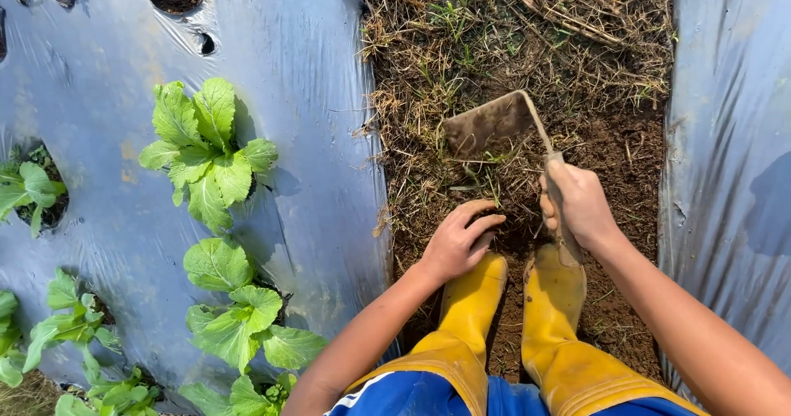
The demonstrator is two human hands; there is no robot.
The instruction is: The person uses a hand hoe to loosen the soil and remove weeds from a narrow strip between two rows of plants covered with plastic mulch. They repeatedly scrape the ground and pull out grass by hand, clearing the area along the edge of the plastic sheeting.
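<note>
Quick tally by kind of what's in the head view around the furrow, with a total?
Hands: 2, left hand on the soil, right hand gripping the hoe
Hand hoe: 1
Yellow rubber boots: 2, left boot, right boot
Total: 5

Yellow rubber boots (554, 301), blue shorts (412, 395), silver-grey plastic mulch (305, 95), green leafy plants (206, 148), brown soil (626, 161), a dull grey-brown hoe blade (492, 123).

Sunlit furrow (527, 70) between plastic-mulched beds (313, 95)
</note>
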